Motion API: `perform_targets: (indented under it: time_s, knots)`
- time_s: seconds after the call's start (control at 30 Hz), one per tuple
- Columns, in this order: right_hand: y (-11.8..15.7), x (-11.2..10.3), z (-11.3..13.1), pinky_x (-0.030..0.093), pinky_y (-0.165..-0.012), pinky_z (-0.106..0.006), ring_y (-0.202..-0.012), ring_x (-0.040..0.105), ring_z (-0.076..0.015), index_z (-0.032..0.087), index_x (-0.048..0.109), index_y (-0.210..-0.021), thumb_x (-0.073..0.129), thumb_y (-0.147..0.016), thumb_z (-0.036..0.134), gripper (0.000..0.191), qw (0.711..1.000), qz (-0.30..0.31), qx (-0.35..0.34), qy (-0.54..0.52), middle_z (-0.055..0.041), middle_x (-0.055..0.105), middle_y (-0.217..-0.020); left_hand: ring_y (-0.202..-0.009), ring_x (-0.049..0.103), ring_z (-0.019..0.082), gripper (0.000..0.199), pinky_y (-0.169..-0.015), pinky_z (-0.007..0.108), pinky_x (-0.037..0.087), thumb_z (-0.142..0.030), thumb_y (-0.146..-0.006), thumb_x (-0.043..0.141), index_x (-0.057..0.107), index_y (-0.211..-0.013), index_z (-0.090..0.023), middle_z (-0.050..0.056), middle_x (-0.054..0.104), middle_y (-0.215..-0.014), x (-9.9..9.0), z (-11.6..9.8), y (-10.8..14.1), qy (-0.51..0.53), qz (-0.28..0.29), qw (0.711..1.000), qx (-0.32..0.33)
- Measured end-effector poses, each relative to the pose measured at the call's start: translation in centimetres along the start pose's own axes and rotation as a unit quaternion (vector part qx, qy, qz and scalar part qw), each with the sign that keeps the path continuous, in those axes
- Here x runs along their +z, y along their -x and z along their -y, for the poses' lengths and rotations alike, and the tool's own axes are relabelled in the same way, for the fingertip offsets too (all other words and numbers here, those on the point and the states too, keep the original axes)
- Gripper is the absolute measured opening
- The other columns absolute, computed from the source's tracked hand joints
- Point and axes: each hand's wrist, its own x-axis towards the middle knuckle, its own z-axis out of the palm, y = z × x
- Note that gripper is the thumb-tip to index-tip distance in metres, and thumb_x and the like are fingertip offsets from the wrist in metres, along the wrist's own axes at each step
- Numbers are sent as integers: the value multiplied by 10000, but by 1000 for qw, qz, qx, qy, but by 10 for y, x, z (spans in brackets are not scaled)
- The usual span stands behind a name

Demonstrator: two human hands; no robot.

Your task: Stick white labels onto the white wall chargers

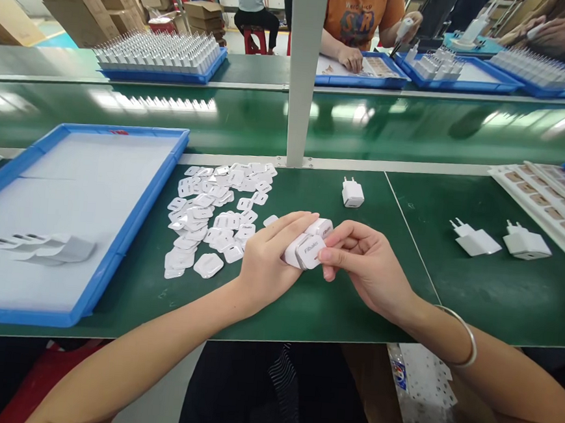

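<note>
My left hand (271, 263) is closed round white plug chargers (295, 250), their printed ends facing right. Between the fingertips of my right hand (369, 264) is the edge of a white printed cover (311, 251), which lies against the end of one charger. Left of my hands, many loose white covers (196, 221) are spread in a pile on the green table. One charger (353, 193) stands beyond my right hand, pins up. Two more chargers (476, 240) (527, 242) lie farther right.
A blue-rimmed tray (129, 225) with a few chargers is at the left. White slotted trays (547, 206) lie at the right edge. A white post (301, 76) rises behind the table. Across the line, people work beside blue trays (361, 82) of chargers.
</note>
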Motion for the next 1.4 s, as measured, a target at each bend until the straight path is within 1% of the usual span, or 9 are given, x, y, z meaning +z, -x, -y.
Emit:
perform_targets:
  time_s: [0.33, 0.47, 0.57, 0.73, 0.87, 1.0, 1.1, 1.27, 1.4]
  knots:
    - [7, 4, 0, 503, -447, -174, -490, 574, -81, 182, 516, -736, 942, -661, 297, 447, 998, -2, -46, 53, 43, 621, -622, -1094, 721, 205, 320, -880, 288, 619, -182, -889, 669, 669, -1209, -188, 106, 720, -1242, 2, 3, 3, -40, -14, 998, 49]
    - [10, 6, 0, 541, -502, -223, -513, 595, -102, 195, 530, -772, 915, -706, 326, 412, 995, 2, -58, 80, 45, 620, -630, -1094, 724, 208, 317, -884, 293, 623, -230, -904, 665, 670, -1220, -205, 96, 715, -1260, 1, 3, 3, -49, -14, 998, 43]
    - [12, 5, 0, 531, -535, -258, -535, 595, -125, 230, 606, -943, 864, -776, 286, 312, 984, -1, -102, 145, 49, 616, -632, -1105, 717, 201, 317, -916, 296, 616, -227, -906, 664, 667, -1222, -210, 81, 720, -1250, 0, 2, 2, -28, -15, 999, 33]
    - [10, -8, 9, 467, -552, -267, -573, 512, -126, 286, 676, -1225, 780, -860, 258, 381, 926, 66, -191, 319, 41, 559, -649, -1088, 710, 179, 327, -906, 271, 603, -168, -862, 718, 668, -1183, -211, 58, 732, -1202, -4, -1, -3, 42, 2, 999, 11]
    - [4, -23, 17, 396, -540, -245, -551, 427, -96, 266, 691, -1277, 753, -899, 260, 383, 852, 79, -246, 455, 53, 487, -629, -1088, 708, 183, 360, -929, 293, 597, -155, -846, 742, 664, -1194, -202, 72, 731, -1201, -5, 0, -3, 89, 29, 996, 9]
    - [2, -27, 17, 381, -550, -235, -552, 414, -87, 258, 720, -1224, 741, -918, 274, 307, 816, 101, -273, 499, 53, 492, -635, -1078, 715, 194, 308, -889, 310, 612, -186, -870, 718, 675, -1175, -204, 80, 737, -1189, -4, 2, -1, 97, 55, 994, -3]
    - [4, -24, 13, 386, -550, -235, -557, 427, -89, 240, 732, -1158, 738, -921, 283, 240, 816, 105, -277, 496, 48, 503, -641, -1079, 715, 192, 314, -866, 305, 618, -207, -893, 691, 666, -1206, -214, 78, 731, -1204, -4, 3, 1, 78, 63, 995, -5]
    - [10, -14, 6, 420, -537, -238, -554, 447, -93, 224, 722, -1044, 743, -896, 190, 154, 839, 36, -301, 453, 37, 540, -655, -1086, 712, 185, 299, -906, 291, 605, -202, -886, 699, 677, -1184, -197, 75, 735, -1199, -3, 1, 1, 56, 54, 997, -16]
    - [13, -8, 8, 511, -606, -239, -700, 589, -116, 213, 730, -875, 739, -867, 125, 88, 855, 7, -308, 417, -32, 677, -918, -1058, 715, 176, 291, -879, 271, 597, -172, -871, 706, 680, -1160, -185, 69, 739, -1183, -3, 3, 0, 46, 51, 997, -27]
